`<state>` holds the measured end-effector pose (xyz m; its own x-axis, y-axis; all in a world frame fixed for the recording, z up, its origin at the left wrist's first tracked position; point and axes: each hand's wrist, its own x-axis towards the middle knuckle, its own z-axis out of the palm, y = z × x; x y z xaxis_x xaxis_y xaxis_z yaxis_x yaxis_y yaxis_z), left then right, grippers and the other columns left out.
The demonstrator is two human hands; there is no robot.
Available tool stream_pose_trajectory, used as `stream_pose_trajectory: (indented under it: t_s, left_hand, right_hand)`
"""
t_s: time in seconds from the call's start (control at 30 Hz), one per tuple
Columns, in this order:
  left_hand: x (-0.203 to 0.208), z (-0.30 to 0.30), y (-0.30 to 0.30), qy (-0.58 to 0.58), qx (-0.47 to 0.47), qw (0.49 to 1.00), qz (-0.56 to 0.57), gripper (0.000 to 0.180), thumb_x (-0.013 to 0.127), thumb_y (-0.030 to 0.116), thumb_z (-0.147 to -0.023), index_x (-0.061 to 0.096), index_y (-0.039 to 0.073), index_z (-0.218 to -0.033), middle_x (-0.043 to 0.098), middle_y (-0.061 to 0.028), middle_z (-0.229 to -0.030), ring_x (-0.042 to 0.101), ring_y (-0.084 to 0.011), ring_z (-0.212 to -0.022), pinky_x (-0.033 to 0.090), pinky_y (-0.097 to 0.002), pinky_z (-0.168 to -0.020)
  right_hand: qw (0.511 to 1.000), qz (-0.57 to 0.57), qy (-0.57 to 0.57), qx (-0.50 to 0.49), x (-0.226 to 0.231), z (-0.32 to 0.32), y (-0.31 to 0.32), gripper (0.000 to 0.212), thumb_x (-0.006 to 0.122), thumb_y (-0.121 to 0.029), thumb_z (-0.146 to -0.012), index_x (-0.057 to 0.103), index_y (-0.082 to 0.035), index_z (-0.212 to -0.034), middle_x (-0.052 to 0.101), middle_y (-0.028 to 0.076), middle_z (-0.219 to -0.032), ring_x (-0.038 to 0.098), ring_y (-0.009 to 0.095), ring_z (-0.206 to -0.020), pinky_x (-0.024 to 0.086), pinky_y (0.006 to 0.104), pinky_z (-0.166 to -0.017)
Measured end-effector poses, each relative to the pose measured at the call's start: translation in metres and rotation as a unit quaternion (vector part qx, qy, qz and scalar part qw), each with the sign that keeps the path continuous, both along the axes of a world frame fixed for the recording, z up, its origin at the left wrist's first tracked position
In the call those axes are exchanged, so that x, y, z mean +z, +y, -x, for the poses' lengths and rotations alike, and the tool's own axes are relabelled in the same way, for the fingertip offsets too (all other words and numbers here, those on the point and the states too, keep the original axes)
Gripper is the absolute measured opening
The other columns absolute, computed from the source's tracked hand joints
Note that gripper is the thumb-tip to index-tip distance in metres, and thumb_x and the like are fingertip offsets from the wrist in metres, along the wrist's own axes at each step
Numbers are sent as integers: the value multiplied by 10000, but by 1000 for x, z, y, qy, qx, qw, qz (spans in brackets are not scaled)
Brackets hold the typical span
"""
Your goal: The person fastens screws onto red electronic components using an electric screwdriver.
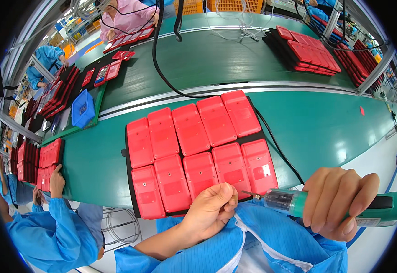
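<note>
My right hand (339, 200) is wrapped round a green electric screwdriver (296, 203) with a clear nose. Its thin bit (252, 194) points left, toward my left fingertips. My left hand (212, 209) is closed in a pinch just beside the bit; whatever its fingers hold is too small or hidden to name. Both hands are at the near edge of a black tray (256, 136). Two rows of red plastic casings (190, 129) lie on the tray, with small holes in their faces. My left hand partly covers the near row.
Beyond the green bench runs a conveyor (198, 59) carrying stacked red casings (310, 52). A blue bin (83, 109) stands at left. A black cable (156, 59) hangs over the bench. A co-worker's hand (57, 182) touches casings at far left.
</note>
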<state>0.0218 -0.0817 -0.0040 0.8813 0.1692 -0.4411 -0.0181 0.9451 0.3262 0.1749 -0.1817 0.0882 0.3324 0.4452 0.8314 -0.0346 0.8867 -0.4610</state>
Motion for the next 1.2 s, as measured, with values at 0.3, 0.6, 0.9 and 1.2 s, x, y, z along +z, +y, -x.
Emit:
stream_pose_trajectory:
  t_s: [0.3, 0.6, 0.9, 1.2]
  left_hand:
    - [9, -14, 0, -11, -6, 1000, 18, 225, 532, 268, -828, 544, 44, -819, 474, -17, -671, 386, -78, -575, 282, -171, -433]
    - [-1, -13, 2, 8, -19, 1000, 3, 308, 436, 320, -874, 526, 30, -927, 515, -18, -626, 390, -87, -472, 301, -168, -422]
    - [21, -33, 9, 4, 41, 997, 71, 426, 327, 314, -913, 401, -12, -1178, 449, -133, -1191, 458, -229, -1086, 438, -298, -834]
    - [19, -37, 10, -22, 34, 994, 103, 414, 338, 245, -905, 348, -8, -1232, 365, -136, -1286, 350, -247, -1199, 368, -348, -943]
  right_hand:
    - [999, -29, 10, -21, 0, -8, -6, 212, 608, -83, -757, 402, -62, -803, 541, 78, -523, 522, 131, -366, 457, 221, -353]
    - [998, -24, 34, -38, -4, -9, -5, 214, 610, -51, -739, 404, -58, -795, 528, 77, -501, 514, 133, -353, 458, 221, -342]
    - [997, 12, 47, -60, -3, -14, -7, 219, 604, -66, -757, 390, -59, -803, 501, 55, -494, 484, 117, -340, 428, 212, -327]
    - [995, 26, -24, -98, -15, -13, 14, 217, 596, -116, -783, 387, -82, -829, 498, 18, -502, 481, 106, -353, 423, 210, -352]
